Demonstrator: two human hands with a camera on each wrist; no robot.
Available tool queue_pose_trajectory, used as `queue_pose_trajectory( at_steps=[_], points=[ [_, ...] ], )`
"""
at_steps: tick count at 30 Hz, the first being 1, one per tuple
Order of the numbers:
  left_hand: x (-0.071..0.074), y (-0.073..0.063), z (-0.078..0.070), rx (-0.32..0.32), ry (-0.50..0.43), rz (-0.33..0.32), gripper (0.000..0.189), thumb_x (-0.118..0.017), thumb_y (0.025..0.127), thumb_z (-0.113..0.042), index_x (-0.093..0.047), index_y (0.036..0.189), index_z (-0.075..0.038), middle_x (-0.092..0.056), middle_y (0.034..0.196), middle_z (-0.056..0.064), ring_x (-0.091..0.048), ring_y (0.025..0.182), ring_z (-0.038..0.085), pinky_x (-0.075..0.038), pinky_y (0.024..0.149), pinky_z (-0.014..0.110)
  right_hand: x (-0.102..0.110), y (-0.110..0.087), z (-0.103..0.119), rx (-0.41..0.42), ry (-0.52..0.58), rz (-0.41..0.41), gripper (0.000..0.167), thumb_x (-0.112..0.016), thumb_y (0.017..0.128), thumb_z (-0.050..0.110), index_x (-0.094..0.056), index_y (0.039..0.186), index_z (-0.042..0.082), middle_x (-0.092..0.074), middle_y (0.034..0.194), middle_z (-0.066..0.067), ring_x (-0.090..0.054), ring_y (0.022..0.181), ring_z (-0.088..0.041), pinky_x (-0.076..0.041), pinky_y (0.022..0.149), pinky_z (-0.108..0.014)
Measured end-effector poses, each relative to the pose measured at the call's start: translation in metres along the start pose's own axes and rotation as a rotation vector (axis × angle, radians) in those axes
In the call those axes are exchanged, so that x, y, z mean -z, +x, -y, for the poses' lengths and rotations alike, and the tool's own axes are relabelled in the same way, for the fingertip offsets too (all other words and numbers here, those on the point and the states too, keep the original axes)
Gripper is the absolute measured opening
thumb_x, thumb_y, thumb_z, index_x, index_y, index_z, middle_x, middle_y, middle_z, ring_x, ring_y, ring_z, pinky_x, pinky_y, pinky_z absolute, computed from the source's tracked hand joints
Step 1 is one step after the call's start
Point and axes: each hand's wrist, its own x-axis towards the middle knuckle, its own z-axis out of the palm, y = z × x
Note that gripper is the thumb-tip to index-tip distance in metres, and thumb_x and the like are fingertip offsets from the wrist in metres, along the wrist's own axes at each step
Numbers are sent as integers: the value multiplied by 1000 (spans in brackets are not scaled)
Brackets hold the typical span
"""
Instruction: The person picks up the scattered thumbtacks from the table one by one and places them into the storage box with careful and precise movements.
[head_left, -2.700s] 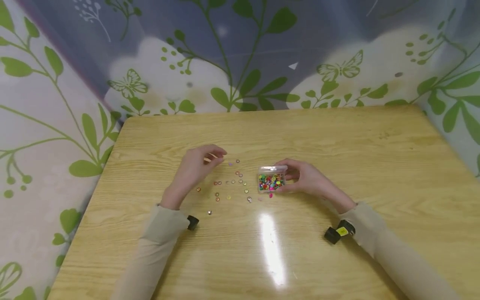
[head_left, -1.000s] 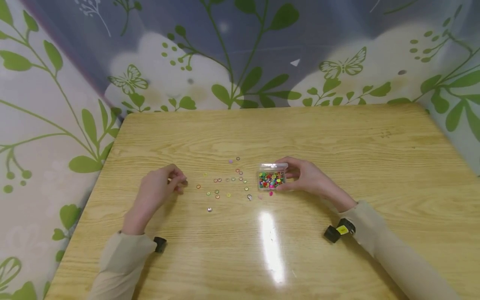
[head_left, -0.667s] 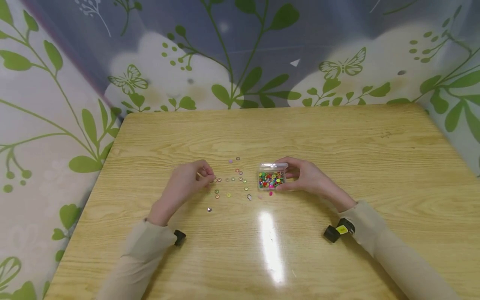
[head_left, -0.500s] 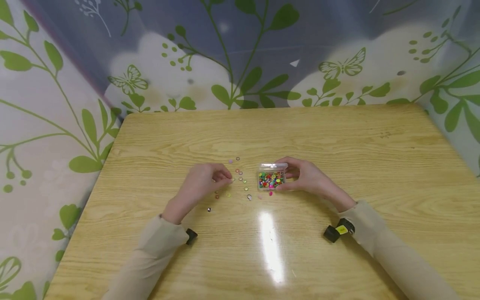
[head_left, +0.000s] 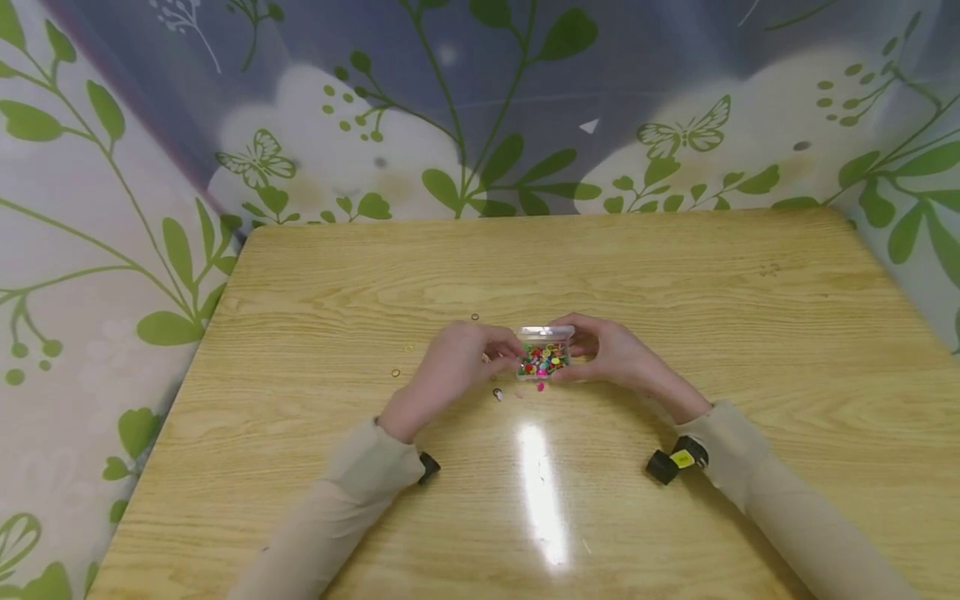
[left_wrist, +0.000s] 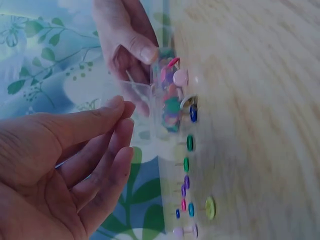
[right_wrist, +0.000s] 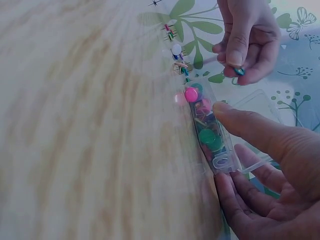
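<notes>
A small clear plastic box [head_left: 546,332] with its lid raised stands on the table, filled with colourful thumbtacks [head_left: 555,362]. My right hand [head_left: 611,354] holds the box from its right side, thumb along the front wall and fingers behind. At the left end of the box is my left hand [head_left: 457,362]. In the right wrist view that left hand [right_wrist: 252,47] pinches a tiny teal thumbtack [right_wrist: 239,71] between thumb and fingertip. A bright pink thumbtack [head_left: 541,387] lies just in front of the box. My left hand hides most of the loose thumbtacks in the head view.
Loose thumbtacks lie left of the box, among them a green one [left_wrist: 190,143] and a yellow one [left_wrist: 210,207]. A dark-rimmed thumbtack [head_left: 476,317] lies behind my left hand, another [head_left: 395,373] left of it. Patterned fabric [head_left: 360,125] borders the wooden table [head_left: 675,267].
My left hand first drew back to the left, then swept right over the loose thumbtacks to the box. My right hand and the box have stayed in place.
</notes>
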Motion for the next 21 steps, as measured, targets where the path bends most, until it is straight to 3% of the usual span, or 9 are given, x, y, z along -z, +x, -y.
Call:
queue_pose_trajectory(
  at_steps=[4,6,9,11,21],
  points=[
    [-6,3,-4,-2,-8,-20,9,-77,91,-18,-79,100,-18,-77,89,-5,-70,79,9,-55,72,28,1,1,-2,20,4,2,67,-89,78,17,-57,136,8,-66,126,-17,-65,115,-35,-51,100,-49],
    [-8,4,-6,10,-4,-27,11,-77,91,-18,-79,101,-19,-77,90,-5,-70,79,9,-56,88,38,1,1,-3,27,11,6,66,-89,79,15,-57,136,7,-66,126,-17,-66,115,-35,-51,100,-49],
    [-12,4,-6,32,22,-29,13,-77,91,-18,-80,103,-22,-78,92,-5,-72,81,10,-42,108,58,1,1,-3,34,11,10,65,-88,79,15,-57,136,7,-66,125,-17,-66,115,-35,-51,100,-50],
    [-13,4,-6,46,53,-24,15,-76,92,-19,-80,105,-24,-78,92,-6,-72,81,10,-28,114,66,1,0,-3,32,8,9,65,-88,80,16,-57,136,7,-66,125,-16,-66,115,-35,-51,100,-50],
    [-15,3,-4,55,64,-56,14,-76,92,-18,-80,105,-22,-78,91,-4,-71,74,9,-30,113,66,1,0,-2,37,24,11,63,-88,80,13,-58,135,6,-66,123,-17,-66,114,-34,-52,99,-49]
  ],
)
